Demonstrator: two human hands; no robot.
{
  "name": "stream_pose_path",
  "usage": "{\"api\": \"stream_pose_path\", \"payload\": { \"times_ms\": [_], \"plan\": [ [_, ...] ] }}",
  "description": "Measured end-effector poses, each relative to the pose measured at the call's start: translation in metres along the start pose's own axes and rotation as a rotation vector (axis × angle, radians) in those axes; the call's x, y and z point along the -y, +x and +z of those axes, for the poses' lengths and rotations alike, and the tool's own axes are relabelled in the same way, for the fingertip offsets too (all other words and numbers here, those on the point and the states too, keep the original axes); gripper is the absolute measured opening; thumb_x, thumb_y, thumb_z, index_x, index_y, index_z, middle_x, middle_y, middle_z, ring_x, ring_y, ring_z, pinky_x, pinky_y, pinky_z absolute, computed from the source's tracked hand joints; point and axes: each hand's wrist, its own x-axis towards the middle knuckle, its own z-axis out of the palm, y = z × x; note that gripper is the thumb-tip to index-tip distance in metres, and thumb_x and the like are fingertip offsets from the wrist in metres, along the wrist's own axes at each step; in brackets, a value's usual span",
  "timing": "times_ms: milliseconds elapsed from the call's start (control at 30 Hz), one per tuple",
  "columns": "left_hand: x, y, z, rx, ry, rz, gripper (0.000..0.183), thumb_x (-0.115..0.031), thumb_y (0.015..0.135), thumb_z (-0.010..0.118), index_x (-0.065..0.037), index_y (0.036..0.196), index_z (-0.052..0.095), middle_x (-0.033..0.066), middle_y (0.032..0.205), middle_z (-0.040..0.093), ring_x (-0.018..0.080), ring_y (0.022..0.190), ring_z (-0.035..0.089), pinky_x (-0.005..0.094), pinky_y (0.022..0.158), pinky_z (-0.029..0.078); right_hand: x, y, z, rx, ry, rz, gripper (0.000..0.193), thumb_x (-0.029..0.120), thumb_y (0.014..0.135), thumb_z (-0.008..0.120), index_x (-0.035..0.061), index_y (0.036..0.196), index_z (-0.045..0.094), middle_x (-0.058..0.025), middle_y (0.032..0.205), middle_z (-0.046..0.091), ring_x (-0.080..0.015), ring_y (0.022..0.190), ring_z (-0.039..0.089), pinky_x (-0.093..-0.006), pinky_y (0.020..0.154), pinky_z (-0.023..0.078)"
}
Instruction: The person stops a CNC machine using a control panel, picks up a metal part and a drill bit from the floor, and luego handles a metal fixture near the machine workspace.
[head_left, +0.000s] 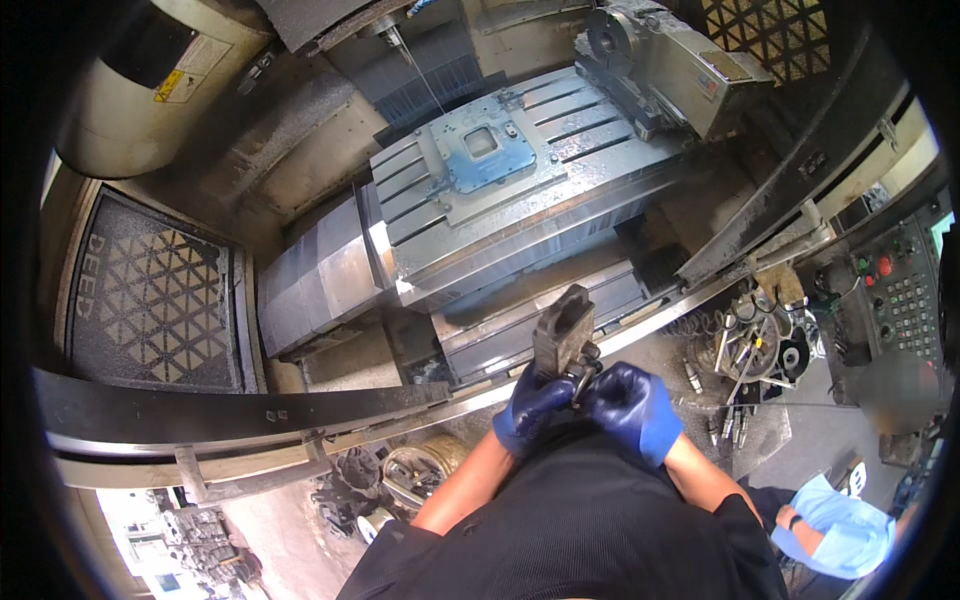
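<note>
I hold a dark grey metal block [562,328] with a slot-like hollow in its upper end, just outside the machine's opening. My left hand [535,408], in a dark blue glove, is closed around its lower end. A small dark bolt-like fitting [590,358] sticks out at the block's right side. My right hand [632,405], also gloved, is closed against this fitting with curled fingers; the glove hides what lies between the fingertips. Further in, a bluish metal plate [490,158] with a square opening lies on the slotted machine table [420,258].
Above the plate hangs the machine spindle [388,30]; a rotary unit [680,75] sits at the table's far right. A control panel [900,305] stands at right, beside a tray of tools [750,350]. A person in light blue [835,525] is at lower right.
</note>
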Motion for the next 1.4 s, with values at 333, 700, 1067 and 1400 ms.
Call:
{"api": "stream_pose_path", "payload": {
  "times_ms": [333,700,1067,1400],
  "plan": [
    [-0.016,-0.013,-0.014,0.162,0.024,0.015,0.082,-0.031,0.080,0.078,-0.002,0.145,0.038,0.0099,0.130,0.052,0.0198,0.112,0.055,0.0335,0.097,0.045,0.014,-0.006,0.026,-0.213,0.079,0.088,0.008,0.003,0.084,0.071,0.0007,0.090,0.067,-0.0033,0.078,0.067,-0.0074,0.069,0.058,-0.0251,0.064,0.049],
    [-0.013,-0.020,-0.006,0.101,0.000,-0.036,0.085,-0.033,0.078,0.080,-0.003,0.145,0.038,0.0102,0.130,0.053,0.0191,0.111,0.056,0.0337,0.094,0.047,-0.013,-0.014,0.024,-0.140,-0.182,-0.129,0.006,0.002,0.085,0.070,-0.0002,0.088,0.065,-0.0073,0.079,0.069,-0.0106,0.064,0.064,-0.0254,0.057,0.052],
    [-0.014,0.002,0.030,0.113,0.092,-0.068,0.090,-0.036,0.078,0.078,-0.002,0.148,0.033,0.0124,0.136,0.047,0.0200,0.117,0.051,0.0350,0.098,0.044,0.010,-0.014,-0.019,-0.109,0.030,-0.064,0.007,0.004,0.084,0.071,0.0010,0.086,0.065,-0.0057,0.077,0.068,-0.0091,0.070,0.063,-0.0251,0.062,0.052],
    [0.000,0.025,0.074,0.026,0.106,0.076,0.073,-0.037,0.078,0.074,0.000,0.136,0.048,0.0082,0.121,0.059,0.0180,0.104,0.059,0.0295,0.089,0.049,-0.004,-0.011,-0.061,-0.121,-0.083,-0.058,0.012,0.007,0.079,0.074,0.0013,0.088,0.068,-0.0086,0.083,0.072,-0.0108,0.076,0.065,-0.0267,0.071,0.054]
  ]
}}
